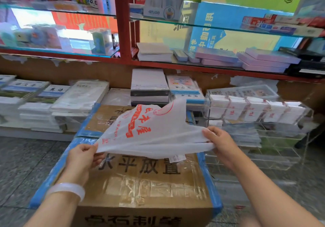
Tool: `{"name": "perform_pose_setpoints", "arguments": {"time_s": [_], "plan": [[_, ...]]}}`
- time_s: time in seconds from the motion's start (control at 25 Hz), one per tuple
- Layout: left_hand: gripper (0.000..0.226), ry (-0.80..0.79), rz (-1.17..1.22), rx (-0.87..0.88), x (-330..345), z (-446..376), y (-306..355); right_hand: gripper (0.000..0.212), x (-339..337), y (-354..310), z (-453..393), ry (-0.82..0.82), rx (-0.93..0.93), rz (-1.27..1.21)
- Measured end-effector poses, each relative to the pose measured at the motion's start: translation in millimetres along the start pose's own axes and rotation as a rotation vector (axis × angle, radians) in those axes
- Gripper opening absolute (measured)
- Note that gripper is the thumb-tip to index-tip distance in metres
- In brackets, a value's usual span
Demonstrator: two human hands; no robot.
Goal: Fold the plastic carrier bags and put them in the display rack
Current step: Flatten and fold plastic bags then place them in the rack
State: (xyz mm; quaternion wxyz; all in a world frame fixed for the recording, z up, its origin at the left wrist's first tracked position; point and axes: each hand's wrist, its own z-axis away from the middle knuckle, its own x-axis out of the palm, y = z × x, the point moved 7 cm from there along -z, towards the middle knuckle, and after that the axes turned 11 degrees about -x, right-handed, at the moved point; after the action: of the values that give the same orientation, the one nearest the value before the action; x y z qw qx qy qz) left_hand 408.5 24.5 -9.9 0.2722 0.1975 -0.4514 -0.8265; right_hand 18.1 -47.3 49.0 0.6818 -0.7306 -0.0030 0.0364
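Observation:
A white plastic carrier bag (pixel 158 130) with red print is stretched out in the air above a taped cardboard box (pixel 144 188). My left hand (pixel 80 158) pinches its near left corner. My right hand (pixel 223 144) grips the bunched right end. The far part of the bag lifts up and away from me. To the right stands a clear acrylic display rack (pixel 263 133) with several compartments; its top row holds folded white bags (pixel 253 109) with red print.
The box has blue tape along its edges and black characters on top. Stacks of books and paper (pixel 149 86) lie behind it on a low ledge. Red-framed glass shelves (pixel 123 24) with stationery rise above. Grey stone floor (pixel 26 165) lies to the left.

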Motion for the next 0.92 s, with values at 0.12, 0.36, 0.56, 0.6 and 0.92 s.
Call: {"name": "perform_pose_setpoints", "arguments": {"time_s": [0.12,0.36,0.56,0.6,0.92], "plan": [[0.014,0.013,-0.049,-0.002,6.3,-0.2,-4.9,0.023,-25.2,5.2,8.2,0.049,0.071,-0.251],[0.01,-0.282,0.196,-0.251,43.4,12.7,-16.4,0.019,-35.2,-4.3,11.7,0.004,0.029,-0.722],[0.02,-0.144,0.144,-0.258,16.6,2.9,-23.2,0.03,-38.0,21.2,12.4,0.057,0.202,-0.225],[0.023,-0.137,0.15,-0.279,12.4,2.7,-26.0,0.029,-43.3,27.1,12.6,0.078,0.225,-0.08],[0.028,-0.09,-0.926,0.114,4.4,19.2,7.0,0.023,-43.3,38.9,3.3,-0.172,0.145,0.926]]}}
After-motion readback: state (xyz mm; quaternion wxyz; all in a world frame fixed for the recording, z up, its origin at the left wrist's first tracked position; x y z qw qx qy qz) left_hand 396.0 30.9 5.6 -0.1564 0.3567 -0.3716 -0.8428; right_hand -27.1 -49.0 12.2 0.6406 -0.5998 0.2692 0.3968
